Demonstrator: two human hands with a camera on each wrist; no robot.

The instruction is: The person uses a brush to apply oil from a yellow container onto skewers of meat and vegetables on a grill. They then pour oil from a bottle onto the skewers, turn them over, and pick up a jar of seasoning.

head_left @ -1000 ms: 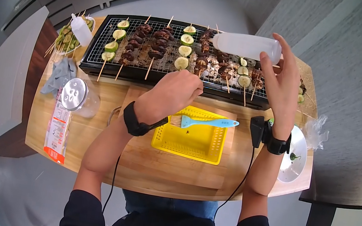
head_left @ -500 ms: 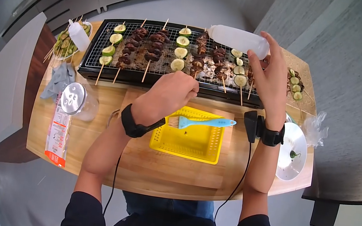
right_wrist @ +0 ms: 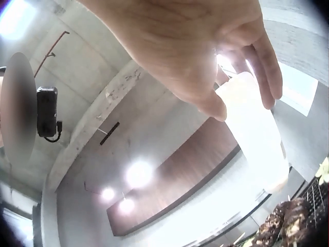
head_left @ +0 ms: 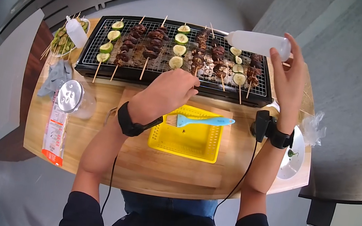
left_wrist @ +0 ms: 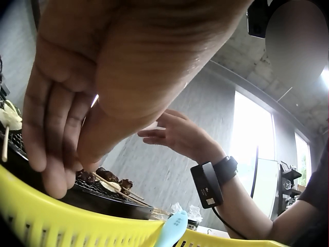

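My left hand [head_left: 167, 94] is at the front edge of the black grill [head_left: 125, 75], thumb and fingertips pinching the near end of a meat skewer [head_left: 199, 51]; the fingers cover the stick's end. Over the right part of the grill, my right hand [head_left: 289, 78] grips the base of a translucent squeeze bottle [head_left: 259, 44] between thumb and fingers. The bottle lies nearly level, its nozzle pointing left above another meat skewer [head_left: 217, 57]. In the right wrist view the bottle [right_wrist: 254, 134] looks washed out by light. Zucchini skewers [head_left: 179, 50] lie among the meat ones.
A yellow basket [head_left: 183, 154] with a blue basting brush [head_left: 206, 121] across it sits on a cutting board [head_left: 144, 162]. Leftward are a shaker jar [head_left: 71, 97], a grey cloth [head_left: 56, 78] and another squeeze bottle [head_left: 75, 32]. A white bowl [head_left: 294, 165] stands at right.
The right hand and bottle shifted left, then back right, so the nozzle now sits farther right over the grill. The left hand stays at the same skewer end.
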